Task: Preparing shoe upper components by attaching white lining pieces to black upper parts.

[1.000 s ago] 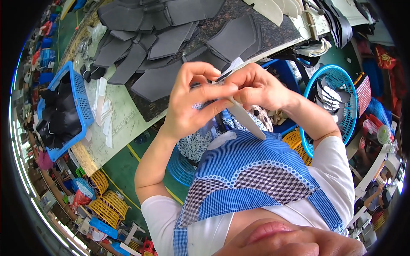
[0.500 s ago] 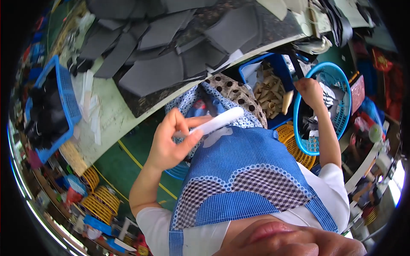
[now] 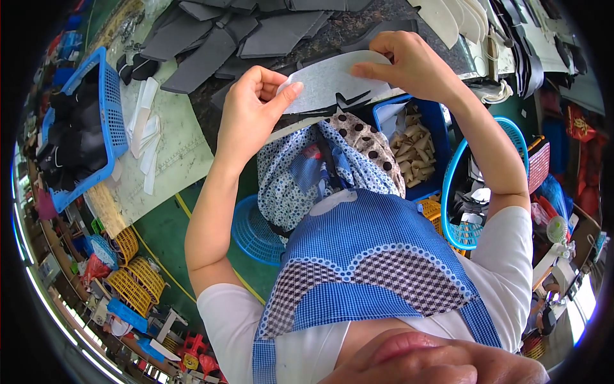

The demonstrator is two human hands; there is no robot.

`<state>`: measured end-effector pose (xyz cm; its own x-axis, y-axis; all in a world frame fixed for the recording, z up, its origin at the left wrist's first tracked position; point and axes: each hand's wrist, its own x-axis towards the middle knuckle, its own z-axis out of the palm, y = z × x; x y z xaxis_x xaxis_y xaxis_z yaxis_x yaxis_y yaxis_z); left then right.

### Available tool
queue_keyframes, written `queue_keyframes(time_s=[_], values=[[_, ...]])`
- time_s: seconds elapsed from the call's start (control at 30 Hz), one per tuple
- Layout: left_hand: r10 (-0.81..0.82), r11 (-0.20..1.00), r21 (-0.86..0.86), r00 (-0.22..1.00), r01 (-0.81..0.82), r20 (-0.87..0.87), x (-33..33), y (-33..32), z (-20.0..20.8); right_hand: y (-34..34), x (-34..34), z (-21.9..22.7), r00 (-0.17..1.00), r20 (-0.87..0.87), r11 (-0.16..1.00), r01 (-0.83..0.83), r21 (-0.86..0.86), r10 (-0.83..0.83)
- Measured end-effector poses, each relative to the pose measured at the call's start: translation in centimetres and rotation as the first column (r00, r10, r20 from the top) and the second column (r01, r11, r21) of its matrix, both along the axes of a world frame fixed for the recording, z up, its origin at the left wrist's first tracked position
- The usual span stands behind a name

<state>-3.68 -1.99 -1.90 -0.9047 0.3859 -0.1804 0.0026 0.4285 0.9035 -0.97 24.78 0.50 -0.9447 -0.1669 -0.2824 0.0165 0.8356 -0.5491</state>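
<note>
A thin white curved piece of sheet material (image 3: pixel 323 83) spans the space between my hands at the near edge of the worktable. My left hand (image 3: pixel 256 109) pinches its left end between thumb and fingers. At the other end my right hand (image 3: pixel 409 67) is closed on it, thumb on top and fingertips mostly hidden. Below its lower right edge show narrow black pointed shapes (image 3: pixel 355 98); whether they are attached I cannot tell. Dark grey cut panels (image 3: pixel 284 35) lie overlapping on the table just beyond my hands.
A blue basket of black pieces (image 3: pixel 102 118) and white strips (image 3: pixel 147 131) sit on the left table. Below the table edge stand a blue bin (image 3: pixel 441 137) with rolled tan pieces and a light-blue basket (image 3: pixel 451 192). Cream panels (image 3: pixel 441 19) lie far right.
My left hand has moved forward over the table edge with the white piece, which now lies spread out. My right hand has left the light-blue basket and taken the piece's right end.
</note>
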Motion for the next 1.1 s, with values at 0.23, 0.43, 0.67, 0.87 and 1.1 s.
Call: queue_keyframes(time_s=[0.23, 0.43, 0.67, 0.87, 1.1], values=[[-0.233, 0.626, -0.780, 0.949, -0.023, -0.214, 0.1, 2.9, 4.1, -0.3, 0.6, -2.8, 0.862, -0.493, 0.991, -0.076, 0.113, 0.123], [-0.697, 0.715, -0.515, 0.540, 0.473, -0.471, 1.3, 1.5, 1.7, 1.1, -0.3, -1.2, 0.981, -0.176, 0.910, 0.002, 0.415, 0.079], [-0.628, 0.745, -0.620, 0.567, 0.244, -0.532, -15.6, -0.6, 2.6, 3.9, 0.7, -1.6, 0.973, -0.185, 0.943, 0.069, -0.325, -0.135], [-0.528, 0.816, -0.572, 0.504, 0.078, -0.684, -15.3, 0.5, 4.6, 10.2, 1.5, -4.3, 0.619, -0.750, 0.842, 0.515, 0.161, -0.235], [-0.530, 0.848, -0.528, 0.043, 0.052, -0.847, -1.8, 4.3, 4.9, 11.5, 0.8, -6.3, 0.568, -0.696, 0.834, 0.545, -0.082, -0.440]])
